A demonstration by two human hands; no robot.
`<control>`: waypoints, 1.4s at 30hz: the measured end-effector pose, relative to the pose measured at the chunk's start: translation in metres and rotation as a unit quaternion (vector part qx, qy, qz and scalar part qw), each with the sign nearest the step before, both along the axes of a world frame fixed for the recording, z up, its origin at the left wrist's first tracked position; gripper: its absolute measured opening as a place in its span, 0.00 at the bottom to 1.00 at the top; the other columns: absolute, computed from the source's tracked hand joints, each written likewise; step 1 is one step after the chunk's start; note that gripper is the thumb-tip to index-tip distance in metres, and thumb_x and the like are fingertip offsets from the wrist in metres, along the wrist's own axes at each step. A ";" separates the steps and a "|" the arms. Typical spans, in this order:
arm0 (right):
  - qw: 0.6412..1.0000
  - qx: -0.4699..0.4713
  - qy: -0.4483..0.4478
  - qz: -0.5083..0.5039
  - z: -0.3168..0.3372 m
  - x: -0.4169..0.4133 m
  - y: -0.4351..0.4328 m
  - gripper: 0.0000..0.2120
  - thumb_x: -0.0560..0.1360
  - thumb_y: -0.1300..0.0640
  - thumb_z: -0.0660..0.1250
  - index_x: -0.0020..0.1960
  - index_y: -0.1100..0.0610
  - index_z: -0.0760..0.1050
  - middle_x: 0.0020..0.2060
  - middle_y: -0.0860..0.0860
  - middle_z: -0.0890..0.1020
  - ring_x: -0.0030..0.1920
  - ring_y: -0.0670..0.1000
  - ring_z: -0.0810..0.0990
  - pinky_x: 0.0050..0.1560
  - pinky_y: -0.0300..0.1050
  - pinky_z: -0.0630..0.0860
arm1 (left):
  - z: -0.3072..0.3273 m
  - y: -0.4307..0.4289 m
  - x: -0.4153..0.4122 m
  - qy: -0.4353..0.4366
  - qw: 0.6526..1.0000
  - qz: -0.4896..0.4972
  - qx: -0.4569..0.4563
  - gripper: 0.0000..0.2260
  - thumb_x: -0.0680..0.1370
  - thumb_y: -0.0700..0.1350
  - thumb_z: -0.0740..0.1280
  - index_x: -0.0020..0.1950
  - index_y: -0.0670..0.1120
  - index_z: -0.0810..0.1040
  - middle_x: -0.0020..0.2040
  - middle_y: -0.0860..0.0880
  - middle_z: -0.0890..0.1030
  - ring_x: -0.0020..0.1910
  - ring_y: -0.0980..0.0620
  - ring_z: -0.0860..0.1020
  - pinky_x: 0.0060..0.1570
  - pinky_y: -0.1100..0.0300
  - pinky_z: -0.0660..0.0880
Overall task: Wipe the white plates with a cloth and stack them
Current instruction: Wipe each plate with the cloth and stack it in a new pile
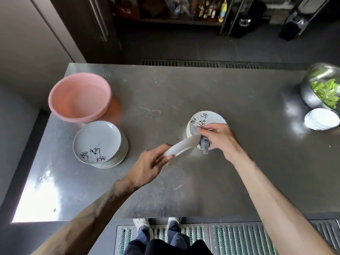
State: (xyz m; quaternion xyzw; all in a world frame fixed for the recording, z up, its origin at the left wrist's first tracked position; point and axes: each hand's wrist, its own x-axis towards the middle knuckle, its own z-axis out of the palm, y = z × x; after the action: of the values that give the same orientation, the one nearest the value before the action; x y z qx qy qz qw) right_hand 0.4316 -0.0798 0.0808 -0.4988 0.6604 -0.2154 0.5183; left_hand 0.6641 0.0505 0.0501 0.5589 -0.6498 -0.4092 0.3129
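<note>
Basin (81, 100) behind left plate stack (97, 142); second stack (206, 117) right; bowl (312, 94) far right.

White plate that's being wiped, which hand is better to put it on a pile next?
Probably the left hand: it grips the tilted white plate by its rim, while the right hand is bunched around the grey cloth.

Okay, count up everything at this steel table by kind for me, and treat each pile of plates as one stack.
Pink basin: 1
Plate stacks: 2
Loose plate, held in the left hand: 1
Grey cloth, in the right hand: 1
Steel bowl of greens: 1
Small white dish: 1
Total: 7
</note>
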 end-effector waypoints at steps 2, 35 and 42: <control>0.999 0.033 -0.003 -0.006 0.002 -0.008 -0.007 0.04 0.70 0.56 0.80 0.44 0.52 0.86 0.43 0.55 0.87 0.43 0.51 0.84 0.46 0.49 0.85 | -0.001 -0.009 -0.005 -0.070 0.997 -0.015 -0.041 0.09 0.86 0.54 0.60 0.62 0.54 0.76 0.37 0.48 0.76 0.34 0.45 0.73 0.38 0.53 0.73; 0.986 -0.086 0.003 -0.144 -0.101 -0.099 -0.062 0.19 0.61 0.60 0.69 0.50 0.48 0.86 0.37 0.47 0.86 0.33 0.48 0.79 0.43 0.52 0.83 | -0.078 -0.159 -0.091 -0.061 0.989 0.039 0.131 0.50 0.66 0.55 0.83 0.82 0.48 0.63 0.82 0.42 0.59 0.83 0.52 0.50 0.79 0.59 0.54; 0.986 -0.092 0.027 -0.139 -0.114 -0.099 -0.056 0.17 0.64 0.60 0.70 0.49 0.46 0.86 0.40 0.40 0.86 0.39 0.42 0.83 0.43 0.41 0.81 | -0.107 -0.156 -0.093 -0.120 0.987 0.003 0.111 0.54 0.65 0.51 0.85 0.83 0.52 0.56 0.84 0.45 0.48 0.82 0.50 0.55 0.76 0.55 0.62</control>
State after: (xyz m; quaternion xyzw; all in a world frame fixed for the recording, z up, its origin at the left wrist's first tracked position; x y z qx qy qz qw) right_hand 0.3331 -0.1359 -0.0328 -0.4528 0.7146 -0.3317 0.4175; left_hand 0.5716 -0.1050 -0.0570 0.6372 -0.6313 -0.4080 0.1702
